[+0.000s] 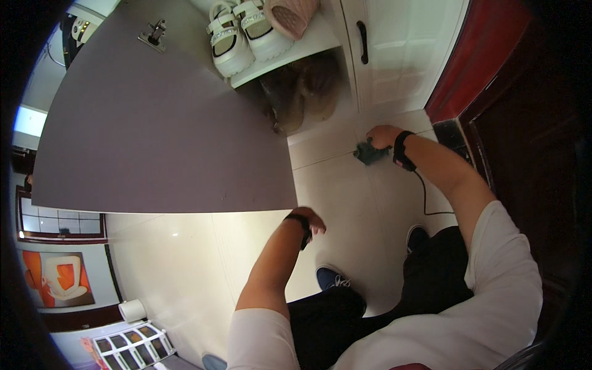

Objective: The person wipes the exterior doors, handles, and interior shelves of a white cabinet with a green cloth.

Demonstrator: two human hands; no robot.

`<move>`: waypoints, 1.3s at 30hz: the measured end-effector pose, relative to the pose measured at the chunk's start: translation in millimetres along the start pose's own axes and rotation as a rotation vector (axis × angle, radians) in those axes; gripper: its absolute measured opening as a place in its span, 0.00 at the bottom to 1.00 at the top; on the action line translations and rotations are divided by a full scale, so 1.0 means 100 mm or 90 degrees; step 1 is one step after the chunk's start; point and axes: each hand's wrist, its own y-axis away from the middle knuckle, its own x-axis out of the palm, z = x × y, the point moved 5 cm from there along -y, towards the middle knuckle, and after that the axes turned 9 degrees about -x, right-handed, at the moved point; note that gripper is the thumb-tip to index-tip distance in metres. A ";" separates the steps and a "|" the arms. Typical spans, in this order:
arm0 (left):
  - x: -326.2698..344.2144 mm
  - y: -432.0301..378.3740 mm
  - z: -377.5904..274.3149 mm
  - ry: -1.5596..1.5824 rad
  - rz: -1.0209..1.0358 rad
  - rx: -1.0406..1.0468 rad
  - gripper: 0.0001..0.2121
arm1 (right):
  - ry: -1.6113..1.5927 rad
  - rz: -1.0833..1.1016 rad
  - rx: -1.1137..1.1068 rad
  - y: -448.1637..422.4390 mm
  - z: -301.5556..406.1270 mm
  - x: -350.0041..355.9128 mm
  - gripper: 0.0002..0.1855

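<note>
My right hand (385, 137) holds a dark green cloth (370, 153) in front of the shoe cabinet, above the pale tiled floor (342, 185). Beside the free corner of an open grey cabinet door (171, 134) is my left hand (312, 219), its fingers partly curled. Whether it touches the door edge cannot be made out. On the cabinet shelf (282, 58) sit white strappy shoes (231, 51) and a pink slipper (292, 16). Below the shelf, a pair of brown shoes (300, 99) stands in shadow.
A white cabinet door (407, 51) with a black handle (362, 42) is at the upper right, beside a red panel (481, 51). A dark door (532, 162) flanks my right side. A cable (424, 199) hangs from my right wristband. A white bin (132, 311) stands lower left.
</note>
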 end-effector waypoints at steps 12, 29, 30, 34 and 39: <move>-0.19 -0.13 1.37 0.176 0.012 -0.067 0.31 | -0.118 -0.583 -0.499 0.95 1.11 -1.19 0.21; -0.80 0.04 0.60 0.316 -0.080 0.277 0.16 | -0.431 -0.938 -0.676 1.62 1.15 -1.87 0.13; -0.83 0.02 0.46 0.290 -0.126 0.296 0.16 | -0.580 -0.898 -0.680 1.58 1.08 -1.84 0.13; -0.95 0.24 -0.20 0.184 -0.277 0.307 0.19 | -0.568 -0.928 -0.632 1.72 0.97 -1.73 0.14; -1.15 0.67 -0.58 0.022 -0.680 0.303 0.20 | -0.461 -0.800 -0.700 2.15 1.01 -1.66 0.14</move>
